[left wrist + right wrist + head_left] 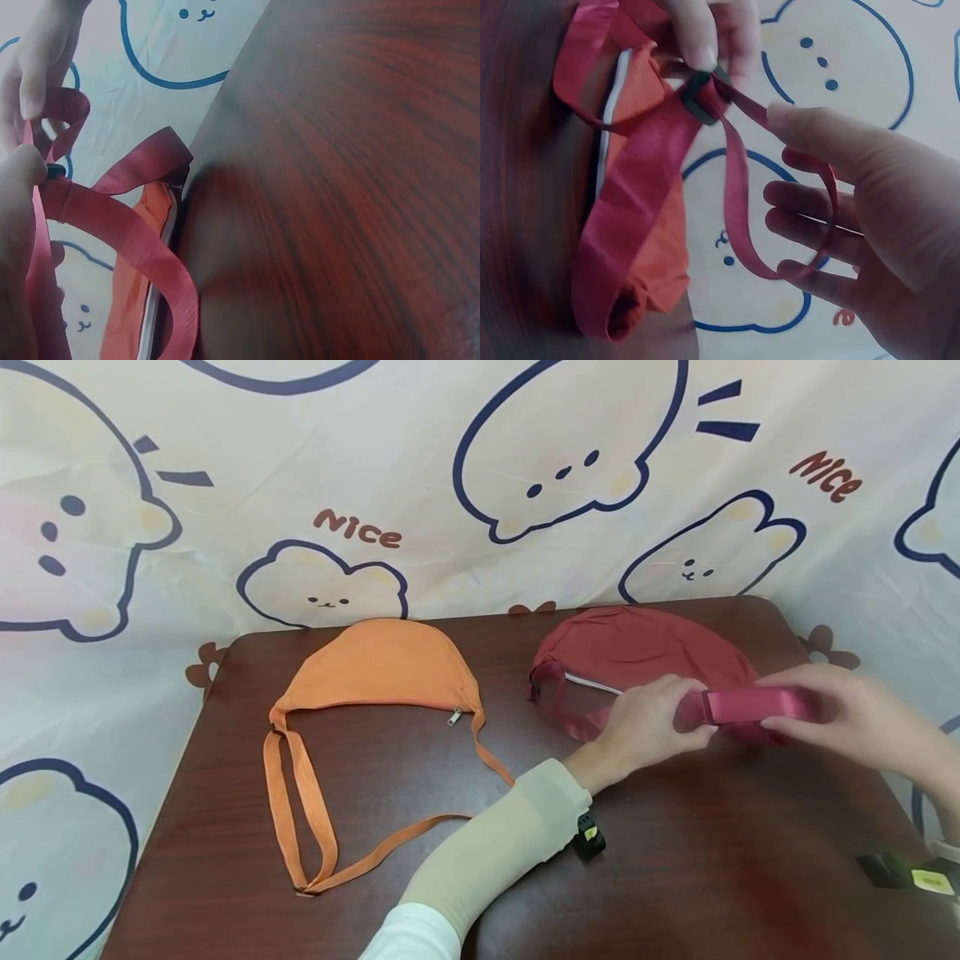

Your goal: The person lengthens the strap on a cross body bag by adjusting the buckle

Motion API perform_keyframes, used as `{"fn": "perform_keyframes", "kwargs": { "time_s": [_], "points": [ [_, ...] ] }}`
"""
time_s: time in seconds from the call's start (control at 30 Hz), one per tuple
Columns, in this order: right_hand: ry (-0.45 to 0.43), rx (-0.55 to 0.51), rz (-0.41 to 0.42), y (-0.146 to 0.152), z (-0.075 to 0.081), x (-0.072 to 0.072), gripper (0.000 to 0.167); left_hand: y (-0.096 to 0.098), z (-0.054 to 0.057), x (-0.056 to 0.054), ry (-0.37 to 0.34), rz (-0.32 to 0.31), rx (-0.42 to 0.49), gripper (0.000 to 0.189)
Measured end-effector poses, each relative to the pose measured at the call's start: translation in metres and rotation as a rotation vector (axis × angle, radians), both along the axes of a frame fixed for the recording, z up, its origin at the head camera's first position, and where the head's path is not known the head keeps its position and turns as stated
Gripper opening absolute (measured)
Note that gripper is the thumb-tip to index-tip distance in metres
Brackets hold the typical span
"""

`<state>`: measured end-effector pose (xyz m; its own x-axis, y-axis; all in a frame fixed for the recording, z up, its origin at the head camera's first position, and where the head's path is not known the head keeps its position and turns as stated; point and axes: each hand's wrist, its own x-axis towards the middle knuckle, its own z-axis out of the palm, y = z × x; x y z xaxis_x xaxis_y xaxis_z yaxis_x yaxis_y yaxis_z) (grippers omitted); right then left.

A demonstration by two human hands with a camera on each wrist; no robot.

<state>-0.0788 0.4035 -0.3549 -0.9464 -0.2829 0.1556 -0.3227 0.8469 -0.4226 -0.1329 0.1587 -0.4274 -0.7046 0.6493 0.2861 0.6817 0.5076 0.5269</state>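
Nearest the camera, a beige-sleeved left forearm (495, 839) is slanting over the dark brown wood-grained table (217, 827), its left hand (651, 724) pinching a dark, hard buckle (694, 109) on a flat pinkish-red webbing strap (757, 704). The right hand (862, 718) is holding that strap's loop between thumb and fingers. The soft red fabric waist bag (645, 647) is lying at the table's far right; the orange fabric waist bag (390, 664) is lying leftward, untouched. Adjusting seems to be part-way: webbing is running through the buckle, but the loop is standing open, its length probably needing settling.
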Motion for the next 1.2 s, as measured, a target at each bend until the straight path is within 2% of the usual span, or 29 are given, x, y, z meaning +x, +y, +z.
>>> {"fn": "perform_keyframes", "kwargs": {
  "time_s": [0.13, 0.3, 0.53, 0.73, 0.87, 1.07, 1.2],
  "points": [
    [0.013, 0.045, -0.048, 0.011, 0.002, 0.005, 0.057, -0.003, 0.0, -0.001, 0.002, -0.001, 0.011, 0.048],
    [-0.016, 0.038, -0.11, 0.022, 0.004, 0.01, 0.057, -0.008, -0.001, -0.004, 0.008, -0.004, 0.017, 0.046],
    [-0.011, 0.077, -0.169, 0.035, 0.004, 0.014, 0.054, -0.013, -0.003, -0.007, 0.013, -0.011, 0.02, 0.046],
    [-0.041, 0.025, -0.225, 0.05, 0.002, 0.021, 0.053, -0.018, -0.004, -0.008, 0.044, -0.008, 0.032, 0.045],
    [0.001, -0.003, -0.241, 0.065, -0.005, 0.026, 0.053, -0.018, -0.004, -0.009, 0.058, -0.007, 0.029, 0.046],
    [0.089, -0.008, -0.201, 0.08, -0.012, 0.027, 0.047, -0.019, -0.004, -0.009, 0.082, -0.003, 0.039, 0.046],
    [0.048, -0.016, -0.211, 0.08, -0.012, 0.028, 0.044, -0.019, -0.005, -0.01, 0.093, -0.006, 0.05, 0.045]
  ]
}}
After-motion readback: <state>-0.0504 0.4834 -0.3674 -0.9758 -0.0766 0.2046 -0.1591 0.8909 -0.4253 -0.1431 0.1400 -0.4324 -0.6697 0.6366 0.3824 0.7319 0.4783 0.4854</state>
